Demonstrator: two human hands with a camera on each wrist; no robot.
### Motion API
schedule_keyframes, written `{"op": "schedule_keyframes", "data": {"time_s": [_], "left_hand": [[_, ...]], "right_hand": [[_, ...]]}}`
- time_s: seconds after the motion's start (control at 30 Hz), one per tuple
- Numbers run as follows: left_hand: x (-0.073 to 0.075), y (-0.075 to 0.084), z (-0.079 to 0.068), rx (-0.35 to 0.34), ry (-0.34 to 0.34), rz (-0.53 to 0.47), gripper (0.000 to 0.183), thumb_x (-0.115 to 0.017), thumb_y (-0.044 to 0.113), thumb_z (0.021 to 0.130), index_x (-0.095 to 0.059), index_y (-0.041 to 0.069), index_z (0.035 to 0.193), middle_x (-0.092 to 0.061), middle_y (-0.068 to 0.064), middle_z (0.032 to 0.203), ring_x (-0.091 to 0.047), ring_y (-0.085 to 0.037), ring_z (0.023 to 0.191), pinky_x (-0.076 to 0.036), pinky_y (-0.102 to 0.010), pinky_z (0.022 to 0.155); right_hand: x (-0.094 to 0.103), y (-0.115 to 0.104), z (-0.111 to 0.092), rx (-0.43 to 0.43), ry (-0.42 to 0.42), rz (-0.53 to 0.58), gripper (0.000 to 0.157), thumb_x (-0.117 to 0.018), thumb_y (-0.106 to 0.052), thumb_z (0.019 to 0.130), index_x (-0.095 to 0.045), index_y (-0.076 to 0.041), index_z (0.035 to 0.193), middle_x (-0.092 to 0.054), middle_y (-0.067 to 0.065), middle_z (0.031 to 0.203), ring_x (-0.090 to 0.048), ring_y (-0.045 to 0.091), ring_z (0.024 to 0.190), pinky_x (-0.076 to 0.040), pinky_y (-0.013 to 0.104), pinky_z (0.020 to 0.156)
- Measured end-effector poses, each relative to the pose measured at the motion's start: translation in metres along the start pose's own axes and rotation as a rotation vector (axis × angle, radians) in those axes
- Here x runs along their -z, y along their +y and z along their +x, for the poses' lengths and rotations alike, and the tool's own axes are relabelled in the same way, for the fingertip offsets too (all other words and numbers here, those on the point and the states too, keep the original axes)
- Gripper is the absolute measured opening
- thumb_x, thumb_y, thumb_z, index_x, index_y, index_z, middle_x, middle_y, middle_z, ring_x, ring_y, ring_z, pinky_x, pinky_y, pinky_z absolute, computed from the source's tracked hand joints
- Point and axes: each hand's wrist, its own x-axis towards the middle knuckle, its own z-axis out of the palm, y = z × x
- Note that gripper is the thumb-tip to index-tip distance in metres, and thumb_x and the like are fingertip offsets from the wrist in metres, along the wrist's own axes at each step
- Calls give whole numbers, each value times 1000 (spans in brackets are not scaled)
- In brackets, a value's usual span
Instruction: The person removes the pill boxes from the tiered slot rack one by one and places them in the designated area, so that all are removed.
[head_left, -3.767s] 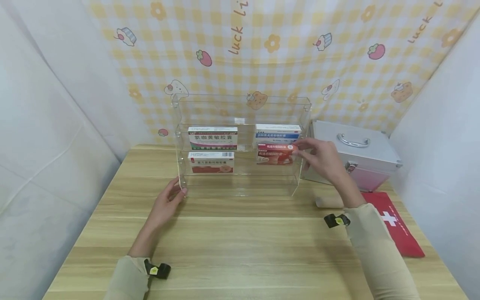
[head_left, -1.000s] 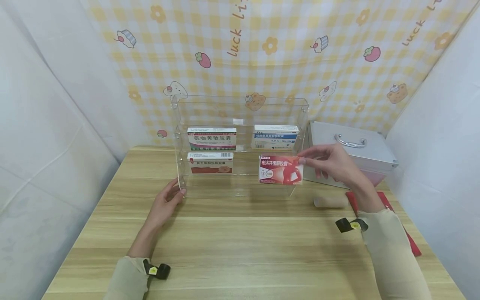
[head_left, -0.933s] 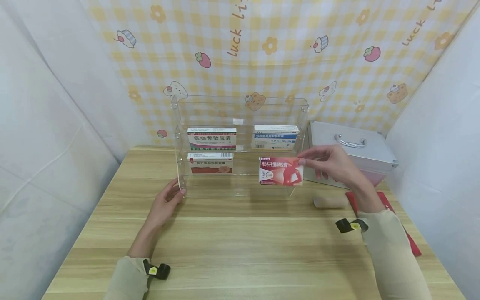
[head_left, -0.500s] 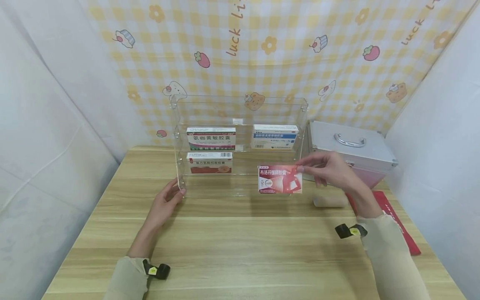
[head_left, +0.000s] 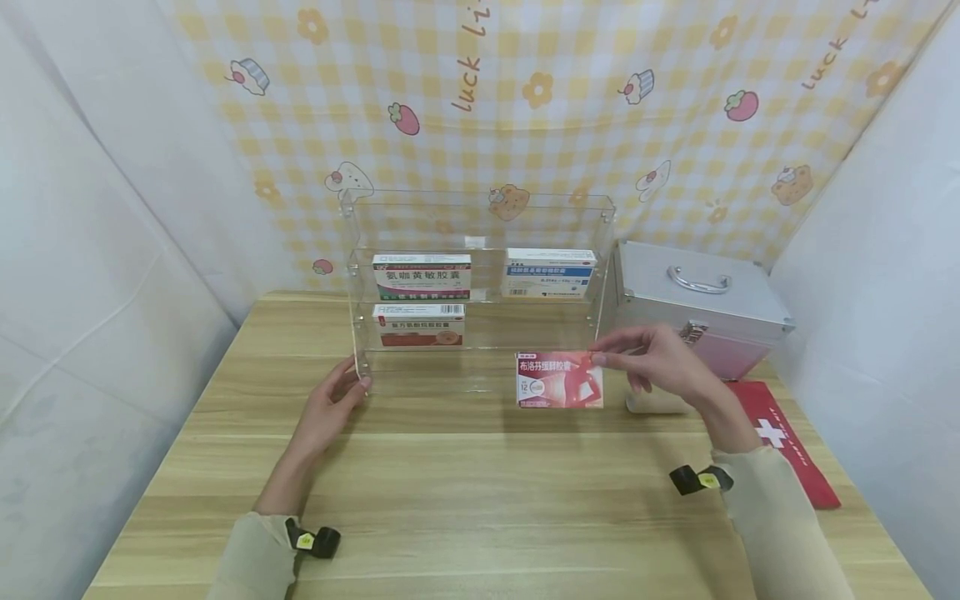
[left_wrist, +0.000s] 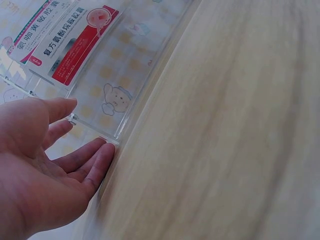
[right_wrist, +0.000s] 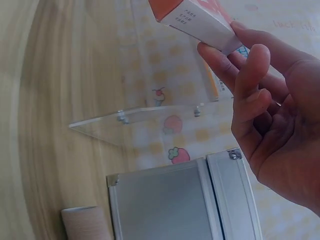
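My right hand (head_left: 660, 360) pinches a red-and-white medicine box (head_left: 558, 380) by its right end, between thumb and fingers. The box is held up with its printed face forward, before the lower right part of a clear acrylic display rack (head_left: 480, 348). In the right wrist view the box (right_wrist: 200, 22) shows its white side panel. My left hand (head_left: 333, 407) holds the rack's lower left edge; in the left wrist view its thumb and fingers lie around the corner of the side panel.
Medicine boxes stand in the rack: a green-and-pink one (head_left: 423, 279), a blue-and-white one (head_left: 549, 275) and a white-and-red one (head_left: 420, 327). To the right are a silver case (head_left: 697, 292), a beige roll (head_left: 656, 403) and a red first-aid pouch (head_left: 787, 450).
My right hand has drawn the red-and-white medicine box out from the rack's right side, then lowered it in front of the rack. The left hand stays at the rack's lower left edge.
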Motion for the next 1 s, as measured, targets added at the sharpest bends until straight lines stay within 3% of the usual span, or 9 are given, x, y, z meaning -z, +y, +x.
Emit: {"op": "schedule_keyframes", "data": {"time_s": [0.23,0.4,0.5,0.8,1.0], "left_hand": [[0,6,-3,6,-5,0,64,-56,37,100,-30,16,155,-43,-22,147,-43,-39,132,-39,-53,105],[0,4,-2,6,-5,8,65,-56,39,100,-30,17,155,-44,-22,146,-43,-39,131,-39,-54,104],[0,0,-1,6,-7,4,65,-56,39,100,-29,18,155,-43,-22,147,-43,-39,132,-39,-53,105],[1,34,-14,15,-28,-15,61,-55,24,102,-29,6,153,-41,-29,145,-41,-44,131,-39,-56,104],[0,39,-18,9,-32,3,60,-54,24,102,-28,6,154,-41,-29,145,-41,-45,131,-39,-56,104]], "right_hand": [[-8,10,-4,-27,-26,15,29,-77,-36,85,-75,-20,109,-73,7,93,-52,36,42,-41,29,36],[-12,16,-5,-41,-42,14,31,-77,-37,84,-75,-20,110,-73,8,92,-51,29,39,-39,27,34],[-14,19,-6,-56,-43,12,31,-78,-37,84,-75,-19,109,-73,8,93,-51,31,40,-38,26,34],[-25,34,-7,-56,-55,22,27,-77,-34,86,-76,-16,106,-73,8,98,-48,18,38,-38,29,32],[-32,45,-7,-85,-64,-8,27,-76,-36,86,-75,-19,106,-73,6,93,-49,17,39,-41,34,34]]}}
